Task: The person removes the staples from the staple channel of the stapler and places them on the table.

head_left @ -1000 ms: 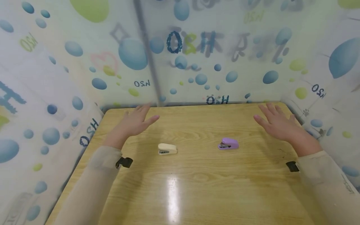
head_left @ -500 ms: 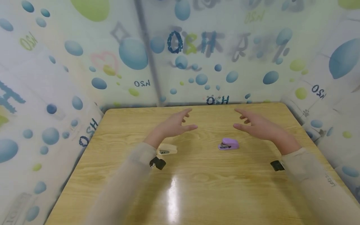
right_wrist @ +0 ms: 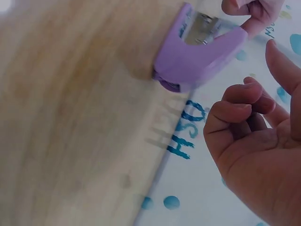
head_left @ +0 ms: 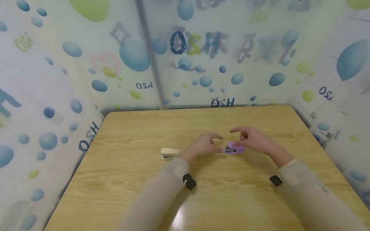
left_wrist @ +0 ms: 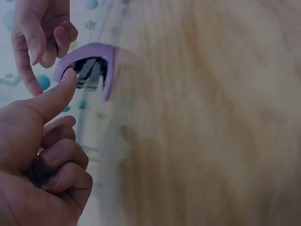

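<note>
A purple stapler (head_left: pixel 238 150) lies on the table, its metal nose facing left. My left hand (head_left: pixel 203 146) is at that nose end, thumb and index finger spread apart and the other fingers bent. In the left wrist view its thumb overlaps the stapler's mouth (left_wrist: pixel 88 73); whether it touches cannot be told. My right hand (head_left: pixel 255 140) is over the stapler's right end, index finger extended and the thumb in front of the purple top. The right wrist view shows a gap between that thumb and the stapler (right_wrist: pixel 197 63). Neither hand grips anything.
A cream stapler (head_left: pixel 170 151) lies just left of my left wrist, partly behind it. The wooden table (head_left: pixel 138 128) meets patterned curtains (head_left: pixel 188 80) at the back and sides. A black wrist device (head_left: pixel 189 182) hangs under the left sleeve, another black device (head_left: pixel 276 180) under the right.
Both hands have come inward and down toward the purple stapler, the left moving right and the right moving left. Their lower fingers have bent. Both staplers stay in place.
</note>
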### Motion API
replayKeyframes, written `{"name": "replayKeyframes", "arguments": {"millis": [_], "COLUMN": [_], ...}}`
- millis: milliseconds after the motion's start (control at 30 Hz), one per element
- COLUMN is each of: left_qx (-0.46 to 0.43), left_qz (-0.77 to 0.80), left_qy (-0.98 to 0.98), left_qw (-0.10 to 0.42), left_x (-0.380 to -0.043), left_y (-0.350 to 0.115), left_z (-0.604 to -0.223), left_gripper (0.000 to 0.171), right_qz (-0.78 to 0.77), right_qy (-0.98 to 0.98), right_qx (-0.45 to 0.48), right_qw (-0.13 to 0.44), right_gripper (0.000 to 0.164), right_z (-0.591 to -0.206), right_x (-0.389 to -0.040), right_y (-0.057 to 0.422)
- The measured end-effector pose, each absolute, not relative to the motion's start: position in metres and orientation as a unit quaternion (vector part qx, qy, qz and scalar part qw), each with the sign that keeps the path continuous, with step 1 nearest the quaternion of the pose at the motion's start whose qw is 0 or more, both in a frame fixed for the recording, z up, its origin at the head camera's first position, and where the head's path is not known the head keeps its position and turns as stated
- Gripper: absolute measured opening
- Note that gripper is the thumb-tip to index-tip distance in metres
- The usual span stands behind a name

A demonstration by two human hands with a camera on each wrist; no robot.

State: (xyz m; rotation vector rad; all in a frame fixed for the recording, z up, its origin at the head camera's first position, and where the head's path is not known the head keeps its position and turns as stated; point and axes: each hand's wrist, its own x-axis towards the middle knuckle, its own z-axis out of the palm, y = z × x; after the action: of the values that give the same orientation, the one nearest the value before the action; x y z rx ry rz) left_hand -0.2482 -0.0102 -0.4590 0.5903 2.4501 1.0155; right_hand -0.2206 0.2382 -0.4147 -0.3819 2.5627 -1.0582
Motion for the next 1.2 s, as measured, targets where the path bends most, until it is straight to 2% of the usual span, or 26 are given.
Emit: {"name": "replayKeyframes", "arguments": {"millis": [167,333,567,733,1200], "left_qx": [0.215,0.199,0.176,0.148,0.128], "left_qz": [0.367,0.376,0.402,0.406,0.369], "left_qy": [0.882,0.886,0.881,0.881,0.901], "left_qw": [0.201,0.182,0.176,0.190,0.189], "left_x": [-0.246,-0.245,-0.243,-0.242,-0.234], "left_y": [0.000,0.004,0.007,0.007,0.011], "left_z": [-0.476,-0.483,-0.485,-0.483,-0.475], "left_gripper": [0.039,0.024,0.020,0.016,0.015], "right_qz": [-0.376,-0.379,-0.379,-0.381,-0.392], "right_qy": [0.901,0.903,0.905,0.904,0.894], "right_qx": [-0.124,-0.110,-0.100,-0.105,-0.114], "right_qw": [0.180,0.171,0.163,0.163,0.183], "right_gripper": [0.050,0.044,0.043,0.043,0.057], "right_z": [-0.427,-0.435,-0.443,-0.447,-0.441], "right_x": [-0.216,-0.214,-0.214,-0.217,-0.214], "right_y": [0.234,0.231,0.234,0.234,0.246]}}
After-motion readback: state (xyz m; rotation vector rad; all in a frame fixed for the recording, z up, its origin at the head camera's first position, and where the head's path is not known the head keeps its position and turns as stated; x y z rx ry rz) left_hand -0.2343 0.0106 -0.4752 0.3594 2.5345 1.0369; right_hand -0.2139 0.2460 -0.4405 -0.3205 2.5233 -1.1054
